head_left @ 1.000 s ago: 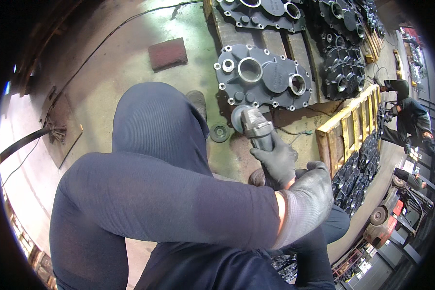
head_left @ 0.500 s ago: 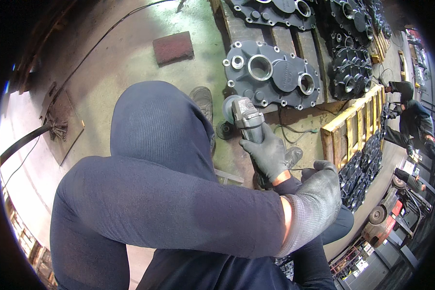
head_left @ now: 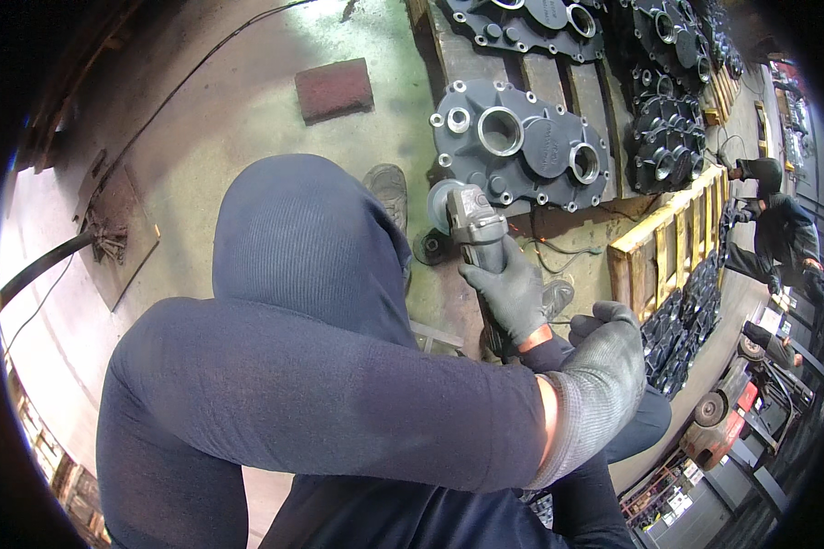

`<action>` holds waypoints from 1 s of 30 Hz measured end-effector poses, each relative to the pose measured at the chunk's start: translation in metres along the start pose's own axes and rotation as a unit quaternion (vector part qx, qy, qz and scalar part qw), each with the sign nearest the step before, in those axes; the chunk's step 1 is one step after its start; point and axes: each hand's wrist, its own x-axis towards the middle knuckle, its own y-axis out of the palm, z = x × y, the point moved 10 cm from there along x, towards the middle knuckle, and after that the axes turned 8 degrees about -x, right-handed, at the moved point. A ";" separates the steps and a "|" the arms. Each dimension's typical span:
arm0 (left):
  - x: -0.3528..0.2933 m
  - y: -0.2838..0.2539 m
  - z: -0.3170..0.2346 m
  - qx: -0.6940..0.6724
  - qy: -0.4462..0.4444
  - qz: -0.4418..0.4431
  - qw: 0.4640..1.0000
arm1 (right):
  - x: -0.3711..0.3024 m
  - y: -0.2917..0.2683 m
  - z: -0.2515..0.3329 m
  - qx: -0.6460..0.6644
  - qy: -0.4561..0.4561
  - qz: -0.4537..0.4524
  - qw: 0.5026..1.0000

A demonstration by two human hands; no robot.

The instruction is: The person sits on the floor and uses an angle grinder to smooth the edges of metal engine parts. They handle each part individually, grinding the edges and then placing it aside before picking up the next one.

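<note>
My right hand (head_left: 511, 295), in a dark grey glove, is closed round the body of an angle grinder (head_left: 478, 224). The grinder's pale disc (head_left: 442, 203) is at the lower left edge of a dark grey cast metal cover (head_left: 547, 146), which has bright machined rings and bolt holes. Whether disc and metal touch, I cannot tell. My left arm crosses in front of me over my bent knee. My left hand (head_left: 604, 361), also gloved, is curled beside my right forearm; a thin dark strand shows by its fingertips, and what it grips is hidden.
The cover lies on a wooden pallet (head_left: 485, 66) with more dark castings (head_left: 668, 128) behind. A yellowish wooden crate frame (head_left: 673, 229) stands at the right. Cables (head_left: 558, 252) run on the floor. A reddish block (head_left: 334, 90) lies ahead. Another person (head_left: 783, 229) and a red forklift (head_left: 728, 421) are far right.
The whole view has shifted slightly, with the grinder staying at the same edge of the cover. Small orange specks now show just right of the grinder head. Both hands keep their hold.
</note>
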 end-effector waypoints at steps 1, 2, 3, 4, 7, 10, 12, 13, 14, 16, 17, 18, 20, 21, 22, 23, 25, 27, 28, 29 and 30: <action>-0.005 -0.004 0.000 -0.005 0.008 0.001 1.000 | 0.001 0.000 -0.001 0.000 0.000 -0.001 1.000; -0.010 -0.007 0.003 -0.010 0.023 0.014 1.000 | 0.000 0.001 0.000 0.000 0.000 0.002 1.000; -0.014 -0.010 0.006 -0.015 0.038 0.027 0.999 | -0.003 0.003 0.000 -0.001 0.001 0.004 1.000; -0.018 -0.011 0.007 -0.021 0.053 0.041 0.998 | -0.008 0.004 0.000 -0.002 0.002 0.007 1.000; -0.022 -0.014 0.009 -0.001 0.047 0.044 0.998 | -0.020 0.003 -0.004 0.026 0.002 0.018 0.999; -0.018 -0.013 -0.003 -0.005 0.053 0.011 0.998 | -0.017 0.002 0.003 0.042 0.001 0.021 0.999; 0.021 0.020 -0.017 -0.012 0.005 -0.037 0.999 | -0.004 0.000 0.024 0.042 0.002 0.022 0.999; 0.033 0.030 -0.017 -0.015 -0.020 -0.060 0.998 | 0.005 0.004 0.027 0.041 0.006 0.018 0.999; 0.024 0.019 -0.014 -0.026 0.006 -0.050 0.998 | 0.011 0.001 0.028 0.043 -0.001 0.009 0.999; -0.010 -0.014 0.001 -0.049 0.056 -0.028 0.997 | 0.020 -0.002 0.029 0.048 -0.018 -0.008 0.999; -0.009 -0.013 0.002 -0.038 0.045 -0.033 0.998 | 0.025 -0.001 0.033 0.062 -0.032 -0.007 0.998; -0.007 -0.011 0.001 -0.027 0.034 -0.037 0.998 | 0.028 -0.002 0.032 0.048 -0.024 -0.006 0.999; -0.008 -0.010 0.003 -0.024 0.026 -0.035 0.999 | 0.032 -0.002 0.036 0.023 -0.008 -0.002 1.000; -0.009 -0.010 0.005 -0.032 0.028 -0.029 0.999 | 0.034 -0.002 0.039 0.020 -0.005 -0.003 1.000; -0.011 -0.010 0.007 -0.039 0.031 -0.024 0.998 | 0.036 -0.003 0.042 0.018 -0.001 -0.004 1.000; -0.016 -0.014 0.009 -0.042 0.033 -0.024 0.998 | 0.038 -0.006 0.043 0.014 0.005 -0.009 1.000; -0.023 -0.020 0.013 -0.048 0.040 -0.026 0.998 | 0.033 0.001 0.031 0.031 -0.005 -0.002 1.000; -0.014 -0.012 0.012 -0.031 0.015 -0.023 0.999 | 0.027 0.007 0.026 0.024 0.001 0.016 1.000; -0.009 -0.008 0.011 -0.023 0.004 -0.022 0.999 | 0.029 0.007 0.027 0.030 -0.003 0.010 0.999; -0.010 -0.009 0.010 -0.025 0.009 -0.021 0.999 | 0.029 0.005 0.029 0.036 -0.003 0.003 0.999; -0.012 -0.010 0.009 -0.028 0.014 -0.020 0.999 | 0.030 0.003 0.033 0.043 -0.004 -0.004 0.999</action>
